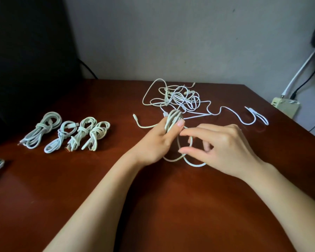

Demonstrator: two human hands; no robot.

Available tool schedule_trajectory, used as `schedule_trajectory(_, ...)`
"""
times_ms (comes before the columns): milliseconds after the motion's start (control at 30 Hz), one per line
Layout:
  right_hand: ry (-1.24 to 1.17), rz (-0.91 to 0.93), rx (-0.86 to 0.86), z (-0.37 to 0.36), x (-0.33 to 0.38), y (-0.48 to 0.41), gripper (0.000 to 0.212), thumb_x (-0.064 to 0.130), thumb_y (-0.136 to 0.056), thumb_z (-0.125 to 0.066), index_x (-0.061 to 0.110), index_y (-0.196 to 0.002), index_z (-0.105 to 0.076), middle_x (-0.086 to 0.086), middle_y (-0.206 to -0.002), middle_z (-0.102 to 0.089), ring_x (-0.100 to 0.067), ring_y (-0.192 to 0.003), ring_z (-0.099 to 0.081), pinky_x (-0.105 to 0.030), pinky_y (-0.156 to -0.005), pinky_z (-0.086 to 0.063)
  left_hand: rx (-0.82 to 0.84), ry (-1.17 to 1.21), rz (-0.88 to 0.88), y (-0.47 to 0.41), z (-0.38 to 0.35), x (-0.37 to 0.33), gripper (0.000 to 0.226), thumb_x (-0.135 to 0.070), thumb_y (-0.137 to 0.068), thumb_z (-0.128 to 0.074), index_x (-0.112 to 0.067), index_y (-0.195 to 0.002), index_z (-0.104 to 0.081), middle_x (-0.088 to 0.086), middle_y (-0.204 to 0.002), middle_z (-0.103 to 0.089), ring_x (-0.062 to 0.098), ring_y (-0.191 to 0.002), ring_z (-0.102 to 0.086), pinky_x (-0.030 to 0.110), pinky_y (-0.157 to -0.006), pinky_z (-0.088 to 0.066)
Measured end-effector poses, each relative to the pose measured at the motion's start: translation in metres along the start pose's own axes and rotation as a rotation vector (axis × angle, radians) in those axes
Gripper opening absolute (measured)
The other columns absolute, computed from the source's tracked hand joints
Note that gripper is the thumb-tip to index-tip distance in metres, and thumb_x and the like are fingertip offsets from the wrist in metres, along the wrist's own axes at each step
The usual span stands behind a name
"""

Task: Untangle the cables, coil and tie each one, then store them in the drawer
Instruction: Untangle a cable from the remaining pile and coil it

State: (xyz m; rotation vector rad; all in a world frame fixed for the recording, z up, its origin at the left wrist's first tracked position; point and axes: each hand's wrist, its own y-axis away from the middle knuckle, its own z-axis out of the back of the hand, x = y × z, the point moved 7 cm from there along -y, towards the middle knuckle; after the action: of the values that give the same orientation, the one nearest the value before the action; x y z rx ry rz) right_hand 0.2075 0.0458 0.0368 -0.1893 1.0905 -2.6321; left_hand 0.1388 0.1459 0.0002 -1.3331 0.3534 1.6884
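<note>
Reddish-brown wooden table (116, 188): the far edge meets a grey wall (171, 33). The right edge runs off diagonally, with a beige power strip (285, 106) just beyond it. There is broad bare wood across the near half, around both forearms, and a clear lane between the hands and the group at the left. A large black shape (25, 51) closes off the far left.

Left hand (156, 142), mid-table, grips an off-white round cable (173, 119) wound in several turns around its raised fingers, with one fingertip pressed on the turns. The winding is a narrow oval, its long axis running near to far and leaning slightly right. The cable's free end trails left over the wood to a small plug (134, 116) that points far-left. Slack loops of it lie on the table under the hands.

Right hand (222, 148), just beside the left, has thumb and curled fingers closed on a slack strand of the same cable.

Four knotted off-white cable bundles (80, 133) lie side by side at the left, each slanting from near-left to far-right. A tangle of white cables (176, 97) sits just behind the hands. One thin white cable (256, 115) snakes from it toward the right edge.
</note>
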Motion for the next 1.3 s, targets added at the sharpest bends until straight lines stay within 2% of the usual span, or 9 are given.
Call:
schedule_trajectory(167, -0.073, -0.039, 0.105, -0.007, -0.006, 0.003, 0.040, 0.024, -0.075, -0.072, 0.019, -0.114, -0.070, 0.007, -0.066, -0.065, -0.004, -0.053, -0.043, -0.014, -0.059, -0.048, -0.062, 0.010, 0.096, 0.001, 0.009, 0.004, 0.032, -0.041, -0.099, -0.033, -0.015, -0.087, -0.046, -0.015, -0.067, -0.037, -0.002, -0.054, -0.039, 0.015, -0.054, -0.039)
schedule_trajectory(400, -0.043, -0.007, -0.042, 0.002, -0.011, 0.002, 0.031, 0.036, -0.076, -0.070, 0.007, -0.087, -0.076, 0.000, -0.063, -0.066, 0.001, -0.054, -0.039, -0.015, -0.055, -0.045, 0.110, 0.105, 0.188, 0.007, 0.000, -0.005, 0.035, -0.058, -0.083, -0.036, -0.028, -0.094, -0.049, -0.013, -0.066, -0.036, 0.001, -0.049, -0.033, 0.017, -0.050, -0.031)
schedule_trajectory(500, -0.009, -0.064, -0.113, 0.008, -0.020, 0.004, 0.037, 0.044, -0.078, -0.067, 0.008, -0.072, -0.075, 0.000, -0.060, -0.066, -0.004, -0.048, -0.046, -0.019, -0.051, -0.044, 0.250, 0.076, 0.123, 0.010, -0.009, -0.011, 0.033, -0.045, -0.089, -0.056, -0.015, -0.102, -0.053, -0.023, -0.074, -0.050, -0.008, -0.065, -0.045, 0.007, -0.066, -0.039)
schedule_trajectory(600, 0.005, -0.109, -0.185, 0.014, -0.025, 0.003, 0.041, 0.044, -0.080, -0.066, 0.008, -0.060, -0.071, -0.001, -0.053, -0.062, -0.009, -0.045, -0.046, -0.022, -0.048, -0.040, 0.322, 0.002, 0.171, 0.013, -0.015, 0.000, 0.080, -0.044, -0.069, -0.078, -0.017, -0.137, -0.043, -0.020, -0.118, -0.056, -0.011, -0.110, -0.049, 0.020, -0.107, -0.034)
schedule_trajectory(733, 0.050, -0.110, -0.212, 0.015, -0.025, 0.004, 0.048, 0.049, -0.081, -0.064, 0.008, -0.057, -0.070, -0.001, -0.050, -0.061, -0.014, -0.044, -0.053, -0.028, -0.043, -0.045, 0.366, -0.025, 0.148, 0.015, -0.019, 0.000, 0.091, -0.012, -0.067, -0.085, -0.021, -0.143, -0.036, -0.006, -0.133, -0.053, -0.011, -0.124, -0.042, 0.030, -0.115, -0.028)
schedule_trajectory(833, 0.126, -0.110, -0.237, 0.016, -0.022, 0.005, 0.056, 0.055, -0.087, -0.057, 0.009, -0.057, -0.069, 0.000, -0.047, -0.058, -0.016, -0.042, -0.054, -0.025, -0.041, -0.044, 0.367, -0.086, 0.110, 0.015, -0.019, -0.005, 0.090, -0.002, -0.065, -0.084, -0.020, -0.141, -0.038, -0.010, -0.135, -0.050, -0.003, -0.126, -0.044, 0.019, -0.110, -0.032)
schedule_trajectory(967, 0.149, -0.153, -0.296, 0.018, -0.019, 0.005, 0.058, 0.056, -0.091, -0.050, 0.012, -0.060, -0.071, 0.000, -0.046, -0.056, -0.015, -0.041, -0.053, -0.021, -0.041, -0.040, 0.341, 0.006, 0.094, 0.015, -0.019, -0.015, 0.069, 0.004, -0.064, -0.072, -0.016, -0.124, -0.045, 0.021, -0.112, -0.055, 0.033, -0.098, -0.058, 0.047, -0.089, -0.048)
schedule_trajectory(1067, 0.139, -0.193, -0.292, 0.018, -0.013, 0.003, 0.045, 0.050, -0.089, -0.054, 0.015, -0.068, -0.073, 0.003, -0.048, -0.056, -0.009, -0.042, -0.043, -0.019, -0.044, -0.039, 0.339, 0.117, 0.103, 0.015, -0.018, -0.015, 0.061, 0.019, -0.071, -0.065, -0.009, -0.120, -0.043, 0.009, -0.077, -0.053, 0.013, -0.061, -0.051, 0.024, -0.057, -0.045)
schedule_trajectory(1300, 0.238, -0.400, 0.207, -0.013, -0.025, 0.009, 0.062, 0.075, -0.075, -0.024, 0.029, -0.086, -0.065, 0.003, -0.054, -0.052, -0.036, -0.070, -0.063, -0.032, -0.063, -0.033, 0.183, 0.267, 0.123, 0.011, -0.007, -0.015, 0.042, 0.007, -0.073, -0.073, -0.017, -0.096, -0.047, -0.023, -0.062, -0.052, -0.006, -0.058, -0.049, 0.010, -0.055, -0.041)
